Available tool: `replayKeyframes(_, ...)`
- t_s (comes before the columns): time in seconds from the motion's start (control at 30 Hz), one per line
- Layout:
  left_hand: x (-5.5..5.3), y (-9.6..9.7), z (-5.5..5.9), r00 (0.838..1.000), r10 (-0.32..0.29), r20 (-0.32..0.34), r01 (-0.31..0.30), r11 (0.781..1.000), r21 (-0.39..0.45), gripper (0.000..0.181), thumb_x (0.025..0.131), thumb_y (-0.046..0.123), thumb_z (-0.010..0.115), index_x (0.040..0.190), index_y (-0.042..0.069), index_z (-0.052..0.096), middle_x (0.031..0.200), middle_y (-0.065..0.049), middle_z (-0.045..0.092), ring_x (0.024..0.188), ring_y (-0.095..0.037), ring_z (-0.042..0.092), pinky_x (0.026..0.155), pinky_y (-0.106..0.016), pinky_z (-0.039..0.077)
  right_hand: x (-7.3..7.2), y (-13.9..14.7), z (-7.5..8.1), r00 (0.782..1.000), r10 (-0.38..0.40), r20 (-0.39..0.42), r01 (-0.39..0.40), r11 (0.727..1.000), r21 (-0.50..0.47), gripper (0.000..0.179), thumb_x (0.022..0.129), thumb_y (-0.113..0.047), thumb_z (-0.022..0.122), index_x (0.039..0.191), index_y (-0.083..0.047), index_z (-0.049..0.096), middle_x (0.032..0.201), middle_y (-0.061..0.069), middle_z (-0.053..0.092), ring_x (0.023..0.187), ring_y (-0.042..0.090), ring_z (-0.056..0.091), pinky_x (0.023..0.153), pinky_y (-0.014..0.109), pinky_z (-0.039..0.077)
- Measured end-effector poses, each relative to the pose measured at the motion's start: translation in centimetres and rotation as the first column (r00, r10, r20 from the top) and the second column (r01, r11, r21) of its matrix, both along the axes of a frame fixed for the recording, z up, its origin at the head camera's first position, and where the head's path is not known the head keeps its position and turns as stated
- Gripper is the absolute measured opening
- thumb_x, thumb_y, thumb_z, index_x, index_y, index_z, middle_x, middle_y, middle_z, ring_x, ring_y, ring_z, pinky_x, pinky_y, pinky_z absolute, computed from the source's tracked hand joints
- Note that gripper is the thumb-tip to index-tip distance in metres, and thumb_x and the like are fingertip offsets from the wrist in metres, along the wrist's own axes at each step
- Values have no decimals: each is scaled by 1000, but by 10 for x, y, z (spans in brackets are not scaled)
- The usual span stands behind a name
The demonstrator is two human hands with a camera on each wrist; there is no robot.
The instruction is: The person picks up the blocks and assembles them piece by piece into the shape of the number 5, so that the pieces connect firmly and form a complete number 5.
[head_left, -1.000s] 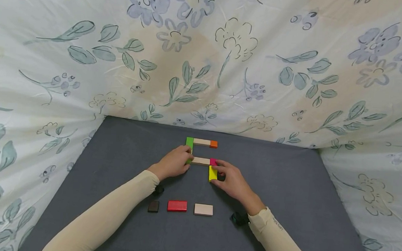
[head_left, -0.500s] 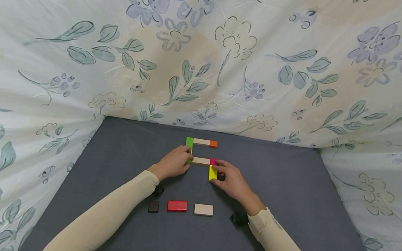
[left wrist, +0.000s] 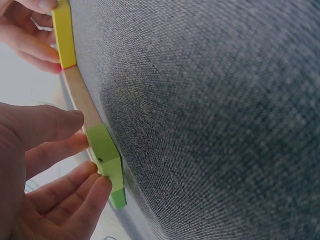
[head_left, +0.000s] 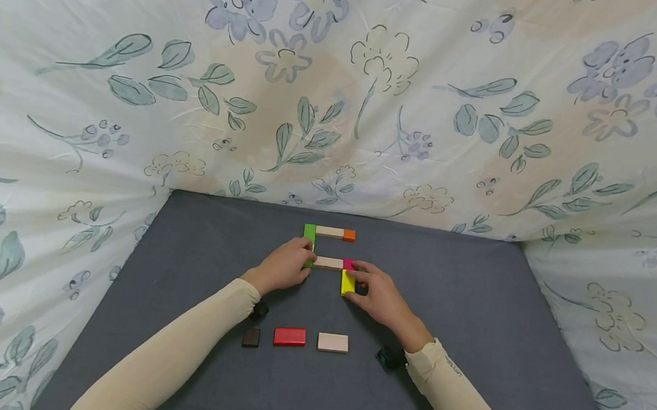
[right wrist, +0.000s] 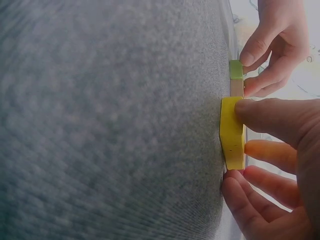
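Note:
Flat blocks lie edge to edge in an angular line on the dark cloth. My left hand (head_left: 283,266) grips the near light-green block (left wrist: 106,145), thumb and fingertips at its sides. A darker green block (head_left: 309,230) continues beyond it. From the light-green end a pale wooden block (head_left: 328,263) runs right to a small pink block (head_left: 348,263). My right hand (head_left: 379,293) pinches the yellow block (head_left: 347,283), which abuts the pink one; its thumb is at the near end and its fingers reach along the right side to the pink block.
At the far end, a second pale wooden block (head_left: 329,232) leads to a small orange block (head_left: 349,236). Closer to me lie a dark brown block (head_left: 250,337), a red block (head_left: 289,337) and a pale pinkish block (head_left: 333,342). A floral curtain (head_left: 335,104) surrounds the grey cloth.

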State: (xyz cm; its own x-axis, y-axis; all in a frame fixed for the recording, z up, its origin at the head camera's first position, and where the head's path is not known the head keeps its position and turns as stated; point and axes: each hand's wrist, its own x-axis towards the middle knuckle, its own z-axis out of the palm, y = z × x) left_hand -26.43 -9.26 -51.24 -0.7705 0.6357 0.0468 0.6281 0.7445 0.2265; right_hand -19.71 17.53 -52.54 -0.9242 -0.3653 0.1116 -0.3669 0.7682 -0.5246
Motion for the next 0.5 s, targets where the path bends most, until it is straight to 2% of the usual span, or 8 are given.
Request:
replayKeyframes(0.27, -2, -2, 5, 1000, -10, 9, 10, 1000, 21, 28, 102, 19, 78, 127, 8, 80, 128, -9, 63, 110, -24, 59, 99, -40, 54, -3, -2, 0, 1000, -22, 15, 22, 1000, -10, 52, 92, -23, 91, 139, -6, 74, 156, 12, 57, 119, 28, 68, 103, 48, 57)
replayKeyframes(0.5, -7, -3, 8, 1000, -19, 13, 19, 1000, 20, 25, 103, 18, 76, 126, 9, 80, 127, -9, 64, 111, -24, 59, 98, -41, 55, -12, -1, 1, 1000, -29, 8, 29, 996, -89, 46, 96, -20, 87, 138, -7, 74, 149, 12, 60, 103, 21, 66, 90, 42, 60)
